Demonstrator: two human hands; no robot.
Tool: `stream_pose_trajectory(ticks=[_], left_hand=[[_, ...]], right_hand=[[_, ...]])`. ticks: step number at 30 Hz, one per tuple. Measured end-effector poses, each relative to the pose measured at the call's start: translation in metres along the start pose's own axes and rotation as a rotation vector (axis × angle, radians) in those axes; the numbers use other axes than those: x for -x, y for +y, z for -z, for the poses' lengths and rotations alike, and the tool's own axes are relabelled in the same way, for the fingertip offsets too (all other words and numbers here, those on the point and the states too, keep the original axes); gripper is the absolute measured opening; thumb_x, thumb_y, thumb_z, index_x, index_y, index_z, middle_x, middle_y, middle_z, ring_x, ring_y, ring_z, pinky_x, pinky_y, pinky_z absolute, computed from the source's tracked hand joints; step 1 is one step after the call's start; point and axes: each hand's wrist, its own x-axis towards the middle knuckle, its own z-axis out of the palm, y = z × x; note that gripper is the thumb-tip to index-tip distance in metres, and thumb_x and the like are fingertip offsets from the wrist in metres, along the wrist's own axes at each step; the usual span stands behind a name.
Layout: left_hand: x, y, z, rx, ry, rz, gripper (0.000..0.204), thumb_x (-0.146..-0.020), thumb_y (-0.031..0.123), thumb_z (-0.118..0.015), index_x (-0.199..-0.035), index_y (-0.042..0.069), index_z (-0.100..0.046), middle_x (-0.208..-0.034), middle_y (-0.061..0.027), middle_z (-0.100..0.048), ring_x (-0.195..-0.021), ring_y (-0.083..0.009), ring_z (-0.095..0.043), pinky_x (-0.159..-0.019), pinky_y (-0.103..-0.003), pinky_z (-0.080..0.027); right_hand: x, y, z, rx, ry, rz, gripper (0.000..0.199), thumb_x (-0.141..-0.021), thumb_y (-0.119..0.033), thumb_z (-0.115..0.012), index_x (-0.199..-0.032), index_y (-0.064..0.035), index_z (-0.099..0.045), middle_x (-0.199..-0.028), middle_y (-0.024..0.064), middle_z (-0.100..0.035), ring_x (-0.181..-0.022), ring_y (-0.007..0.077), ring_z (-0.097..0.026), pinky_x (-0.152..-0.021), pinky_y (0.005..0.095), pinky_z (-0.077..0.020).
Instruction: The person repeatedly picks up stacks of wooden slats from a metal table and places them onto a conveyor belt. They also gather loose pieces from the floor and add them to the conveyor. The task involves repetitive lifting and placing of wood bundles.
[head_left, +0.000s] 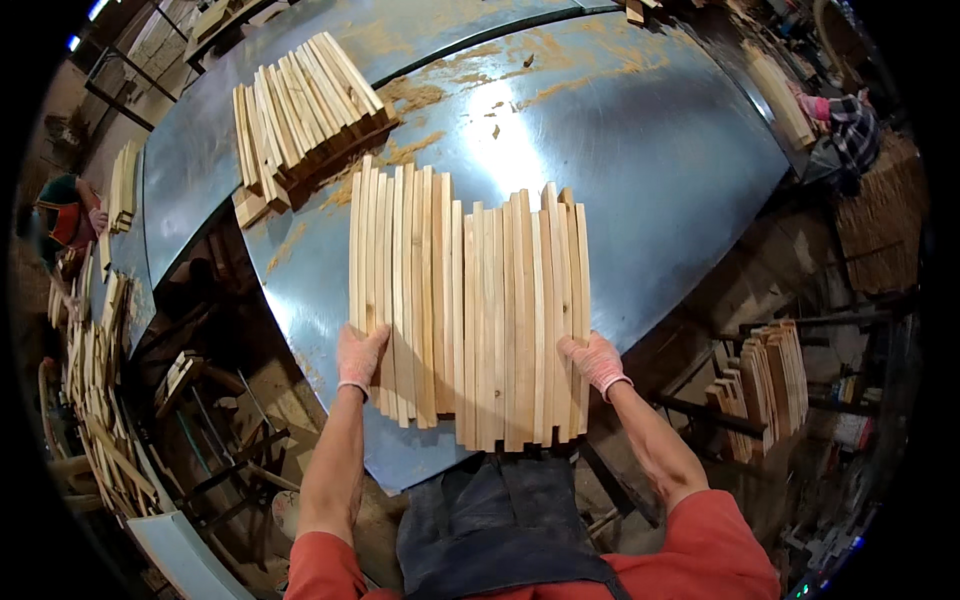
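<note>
A wide row of pale wooden strips (495,320), packed side by side, lies over the near edge of a shiny metal table (660,180). My left hand (361,357), in a pinkish glove, presses against the row's left side with the thumb over the top. At the right side, my gloved right hand (597,363) grips the outermost strips in the same way. Between them the strips sit in two groups, the left one set slightly farther from me. Their near ends jut past the table edge, close to my dark apron (490,525).
Another stack of wooden strips (305,105) rests on the table at the far left, amid scattered sawdust (410,97). A rack of strips (765,385) stands at right. Loose strips (95,390) pile up at left. Co-workers' gloved hands (98,220) show at both sides.
</note>
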Motion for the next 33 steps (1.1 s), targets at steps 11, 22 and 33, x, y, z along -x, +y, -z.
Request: stream_pose_trajectory(ticks=[11, 22, 33], left_hand=[[0.019, -0.055, 0.066, -0.256, -0.056, -0.066, 0.097, -0.075, 0.057, -0.091, -0.145, -0.001, -0.058, -0.143, -0.0237, -0.066, -0.130, -0.0389, -0.067, -0.109, -0.047, -0.054], [0.061, -0.058, 0.032, -0.416, -0.169, -0.103, 0.143, -0.066, 0.069, -0.094, -0.169, -0.002, -0.024, -0.166, -0.0213, -0.043, -0.151, -0.0391, -0.046, -0.125, -0.047, -0.041], [0.088, -0.124, 0.043, 0.071, 0.282, -0.276, 0.086, -0.087, 0.038, -0.089, -0.154, -0.003, -0.053, -0.152, -0.0262, -0.057, -0.144, -0.0389, -0.054, -0.123, -0.045, -0.043]], right_hand=[[0.076, 0.041, -0.111, -0.298, 0.024, 0.012, 0.068, -0.092, -0.050, -0.077, -0.142, -0.0047, -0.067, -0.120, 0.0142, -0.078, -0.110, 0.0271, -0.074, -0.101, 0.0397, -0.0558], [0.047, 0.084, -0.072, -0.476, 0.018, 0.107, 0.071, -0.097, -0.030, -0.079, -0.154, 0.0003, -0.050, -0.130, 0.0139, -0.071, -0.116, 0.0223, -0.067, -0.105, 0.0374, -0.0540], [0.038, 0.114, -0.086, -0.534, -0.019, 0.120, 0.073, -0.104, -0.032, -0.072, -0.163, -0.0004, -0.044, -0.142, 0.0140, -0.067, -0.124, 0.0228, -0.064, -0.112, 0.0364, -0.0492]])
